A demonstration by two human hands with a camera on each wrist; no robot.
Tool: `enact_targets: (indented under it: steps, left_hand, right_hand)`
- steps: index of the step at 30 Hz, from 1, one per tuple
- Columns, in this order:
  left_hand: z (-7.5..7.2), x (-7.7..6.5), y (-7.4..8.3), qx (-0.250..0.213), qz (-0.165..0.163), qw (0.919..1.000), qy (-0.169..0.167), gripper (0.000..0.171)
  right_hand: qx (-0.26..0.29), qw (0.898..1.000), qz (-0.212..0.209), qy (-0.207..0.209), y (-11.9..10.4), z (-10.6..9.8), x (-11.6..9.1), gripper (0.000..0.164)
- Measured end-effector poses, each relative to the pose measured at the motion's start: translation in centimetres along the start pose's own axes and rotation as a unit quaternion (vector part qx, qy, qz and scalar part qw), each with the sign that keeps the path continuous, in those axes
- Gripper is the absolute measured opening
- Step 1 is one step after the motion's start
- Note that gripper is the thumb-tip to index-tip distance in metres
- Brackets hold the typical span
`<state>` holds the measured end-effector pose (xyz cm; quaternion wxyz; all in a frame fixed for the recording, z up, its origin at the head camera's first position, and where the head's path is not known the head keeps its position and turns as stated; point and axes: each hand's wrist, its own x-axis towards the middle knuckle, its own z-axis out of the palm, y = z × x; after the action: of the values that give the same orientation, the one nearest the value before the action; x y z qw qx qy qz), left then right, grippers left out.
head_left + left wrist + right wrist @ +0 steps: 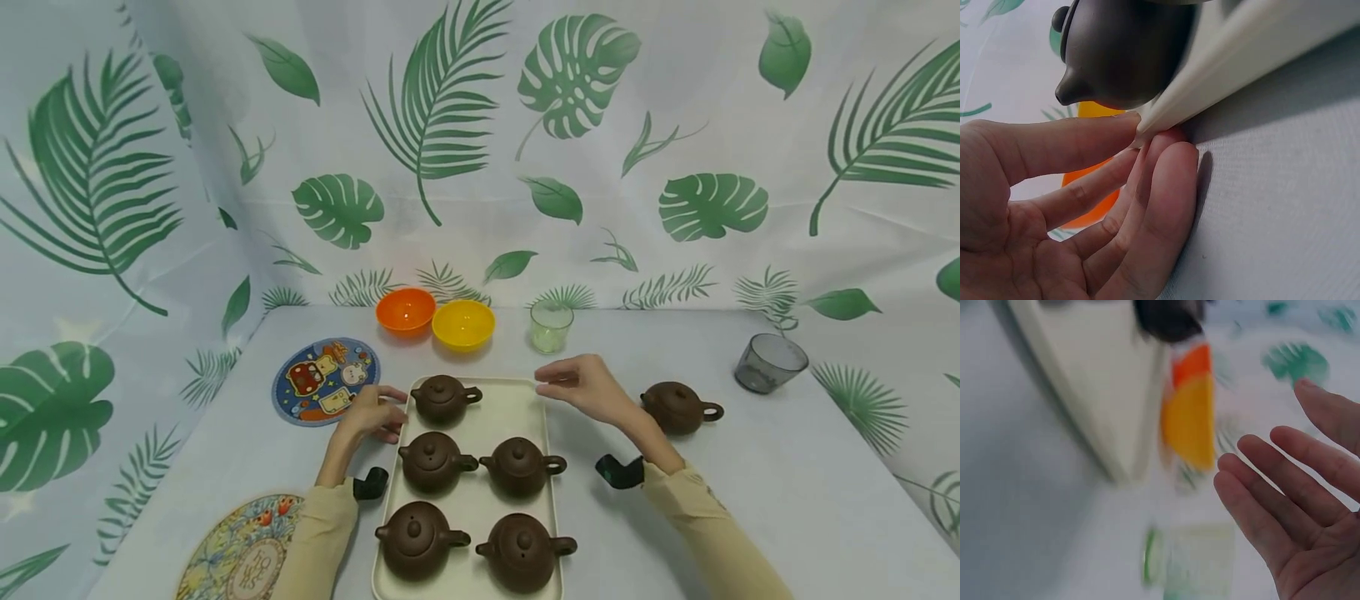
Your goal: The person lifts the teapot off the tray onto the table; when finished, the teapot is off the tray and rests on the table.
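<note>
Cream rectangular tray under five round dark-brown teapots, four o'clock from a person's left hand, thumb and fingers pinching its edge, seven o'clock from the right hand, fingers loosely extended, holding nothing, translucent green cup at its eleven o'clock.

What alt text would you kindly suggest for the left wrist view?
A left hand pinches the rim of a cream tray holding a dark teapot. Parts of a yellow bowl and an orange bowl show behind the hand.
</note>
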<state>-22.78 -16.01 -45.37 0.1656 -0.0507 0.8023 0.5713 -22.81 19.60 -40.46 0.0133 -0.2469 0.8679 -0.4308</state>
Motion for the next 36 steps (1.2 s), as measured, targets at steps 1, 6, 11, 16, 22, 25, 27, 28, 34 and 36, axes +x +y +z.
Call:
enact_targets:
  steps: [1,6,11,16,22,25,27,28,34,36]
  left_hand:
    - [0.0,0.0,0.0,0.0,0.0,1.0,0.001,0.041]
    - [0.1,0.1,0.0,0.003,0.003,1.0,0.003,0.04]
    - [-0.1,0.1,0.2,0.0,0.002,1.0,0.0,0.041]
    - [-0.1,0.2,0.2,0.0,0.0,1.0,0.001,0.041]
    - [0.2,0.1,0.0,0.001,0.002,1.0,0.006,0.04]
    - [0.3,0.1,-0.1,0.001,0.0,1.0,0.008,0.04]
    - [0.3,0.0,-0.1,0.002,0.0,1.0,0.008,0.04]
    - [0.3,0.0,-0.1,0.002,0.0,1.0,0.009,0.04]
    - [0.2,0.0,-0.2,0.002,0.0,0.9999,0.013,0.04]
    - [0.1,0.0,-0.2,0.005,-0.002,0.9999,0.014,0.04]
  right_hand:
    - [-0.006,1.0,-0.008,-0.014,-0.4,0.5,0.6,0.032]
    - [-0.038,0.996,-0.043,-0.062,-1.8,2.3,3.4,0.03]
    - [-0.095,0.988,-0.067,-0.103,-2.9,3.8,5.7,0.028]
    - [-0.151,0.976,-0.082,-0.132,-3.8,5.2,7.3,0.022]
    - [-0.17,0.968,-0.074,-0.168,-3.9,6.6,8.1,0.01]
    - [-0.173,0.966,-0.073,-0.178,-3.9,6.9,8.1,0.007]
    - [-0.176,0.965,-0.075,-0.177,-3.9,7.0,8.1,0.005]
    - [-0.177,0.965,-0.077,-0.176,-3.8,7.0,8.2,0.004]
    - [-0.164,0.967,-0.1,-0.167,-3.2,5.8,7.9,0.004]
    - [-0.149,0.97,-0.102,-0.164,-2.8,5.0,7.6,0.006]
